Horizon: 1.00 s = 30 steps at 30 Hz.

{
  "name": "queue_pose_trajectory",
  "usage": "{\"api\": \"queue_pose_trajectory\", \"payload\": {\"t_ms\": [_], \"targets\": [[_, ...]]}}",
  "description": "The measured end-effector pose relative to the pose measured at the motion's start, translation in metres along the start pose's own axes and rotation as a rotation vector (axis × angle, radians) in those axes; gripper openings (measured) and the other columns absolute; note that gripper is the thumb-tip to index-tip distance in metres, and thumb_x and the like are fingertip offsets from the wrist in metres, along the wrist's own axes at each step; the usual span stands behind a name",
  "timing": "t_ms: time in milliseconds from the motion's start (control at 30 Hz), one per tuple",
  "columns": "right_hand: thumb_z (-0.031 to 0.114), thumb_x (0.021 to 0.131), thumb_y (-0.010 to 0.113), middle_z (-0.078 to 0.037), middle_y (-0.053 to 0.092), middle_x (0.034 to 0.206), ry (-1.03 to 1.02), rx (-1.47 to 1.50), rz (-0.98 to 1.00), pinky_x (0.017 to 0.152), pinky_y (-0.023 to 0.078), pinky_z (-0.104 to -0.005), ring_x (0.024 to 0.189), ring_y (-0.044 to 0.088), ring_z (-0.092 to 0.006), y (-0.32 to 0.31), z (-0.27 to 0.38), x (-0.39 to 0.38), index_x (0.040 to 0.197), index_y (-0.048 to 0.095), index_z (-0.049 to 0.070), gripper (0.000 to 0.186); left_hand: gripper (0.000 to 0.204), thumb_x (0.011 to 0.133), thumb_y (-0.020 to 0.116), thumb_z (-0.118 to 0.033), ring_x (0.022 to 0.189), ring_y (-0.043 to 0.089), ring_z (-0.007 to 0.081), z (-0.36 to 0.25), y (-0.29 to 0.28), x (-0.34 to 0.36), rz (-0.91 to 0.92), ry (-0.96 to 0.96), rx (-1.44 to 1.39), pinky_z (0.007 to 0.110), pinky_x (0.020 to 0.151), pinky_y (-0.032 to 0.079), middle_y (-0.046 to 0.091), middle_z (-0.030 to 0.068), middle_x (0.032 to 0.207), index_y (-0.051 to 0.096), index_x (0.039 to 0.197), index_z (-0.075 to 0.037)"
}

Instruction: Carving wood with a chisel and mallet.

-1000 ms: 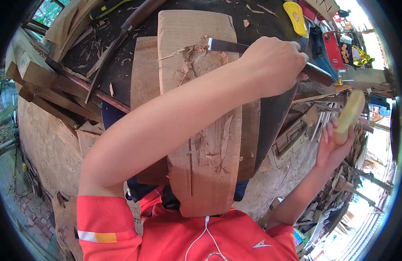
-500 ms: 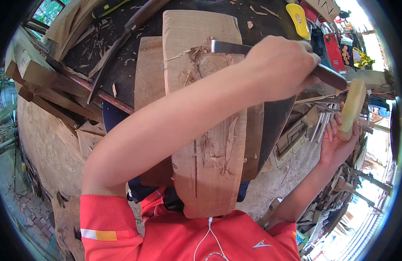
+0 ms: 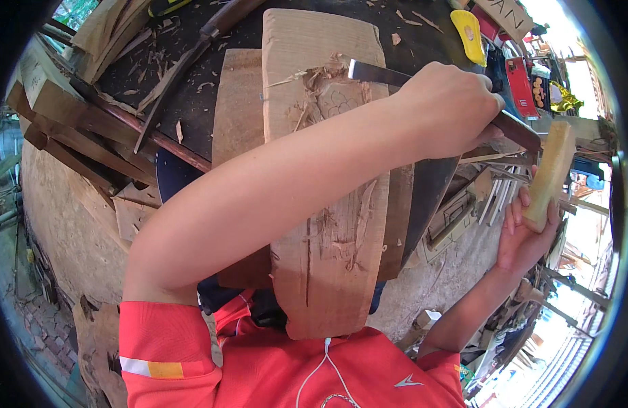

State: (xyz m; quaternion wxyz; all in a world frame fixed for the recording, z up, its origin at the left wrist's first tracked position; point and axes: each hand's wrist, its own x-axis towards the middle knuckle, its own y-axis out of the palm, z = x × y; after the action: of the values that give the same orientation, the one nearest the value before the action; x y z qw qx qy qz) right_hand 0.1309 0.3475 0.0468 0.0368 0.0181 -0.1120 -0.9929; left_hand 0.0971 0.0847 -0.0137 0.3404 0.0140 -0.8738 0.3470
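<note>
My left hand (image 3: 450,109) is shut on a chisel (image 3: 375,73), its forearm crossing the carved wooden board (image 3: 327,292). The chisel lies crosswise, its flat tip by splintered, torn wood and a pencilled outline near the board's upper part. At the right, my right hand (image 3: 521,238) is wrapped round a pale yellow wooden bar (image 3: 553,163), whose upper end is close to the chisel's handle; whether they touch I cannot tell. Underneath the board is a wider wooden piece (image 3: 239,88).
A dark worktop (image 3: 191,102) holds shavings and a long blade with a wooden handle (image 3: 225,15). Stacked timber (image 3: 62,115) lies at the left. A yellow object (image 3: 467,37), a red case (image 3: 521,85) and wood scraps (image 3: 457,211) crowd the right side.
The yellow bar in my right hand has risen toward the chisel's handle end. My left hand and the chisel have shifted a little to the right in view, as has the board.
</note>
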Motion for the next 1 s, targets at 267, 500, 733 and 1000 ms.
{"api": "queue_pose_trajectory", "payload": {"t_ms": [267,500,733,1000], "targets": [[0.034,0.099,0.05,-0.008,0.048,0.087,-0.208,0.036,-0.396,0.045,0.034,-0.0238,0.056,0.042,-0.0117,0.01,0.001,-0.003,0.145,0.036,-0.006,0.062,0.031,0.093,0.065,-0.035,0.089,0.069,0.0342,0.006,0.0,0.0,0.032,-0.085,0.043,0.046,0.075,0.056,0.068,0.0117,0.095,0.071,0.108,-0.009],[0.034,0.1,0.049,-0.008,0.05,0.082,-0.109,-0.046,-0.237,0.042,0.034,-0.0201,0.054,0.043,-0.0104,0.012,0.019,-0.004,0.144,0.039,-0.004,0.06,0.032,0.093,0.065,-0.035,0.092,0.068,0.0347,0.005,0.0,0.008,0.034,-0.09,0.016,0.046,0.078,0.055,0.068,0.012,0.096,0.07,0.109,-0.008],[0.034,0.1,0.049,-0.008,0.054,0.084,0.064,-0.19,-0.001,0.041,0.034,-0.0209,0.054,0.046,-0.0102,0.002,-0.001,0.021,0.143,0.041,-0.004,0.058,0.033,0.094,0.064,-0.035,0.091,0.068,0.0357,0.012,-0.009,0.0,0.078,-0.2,0.084,0.047,0.077,0.055,0.068,0.0137,0.096,0.07,0.109,-0.007],[0.037,0.102,0.048,-0.006,0.052,0.085,0.169,-0.279,0.183,0.043,0.035,-0.02,0.059,0.047,-0.0095,-0.003,-0.003,0.016,0.143,0.04,-0.004,0.059,0.033,0.095,0.063,-0.034,0.09,0.068,0.0356,0.016,-0.01,-0.006,0.052,-0.203,0.116,0.047,0.077,0.056,0.068,0.0154,0.094,0.069,0.11,-0.006]]}}
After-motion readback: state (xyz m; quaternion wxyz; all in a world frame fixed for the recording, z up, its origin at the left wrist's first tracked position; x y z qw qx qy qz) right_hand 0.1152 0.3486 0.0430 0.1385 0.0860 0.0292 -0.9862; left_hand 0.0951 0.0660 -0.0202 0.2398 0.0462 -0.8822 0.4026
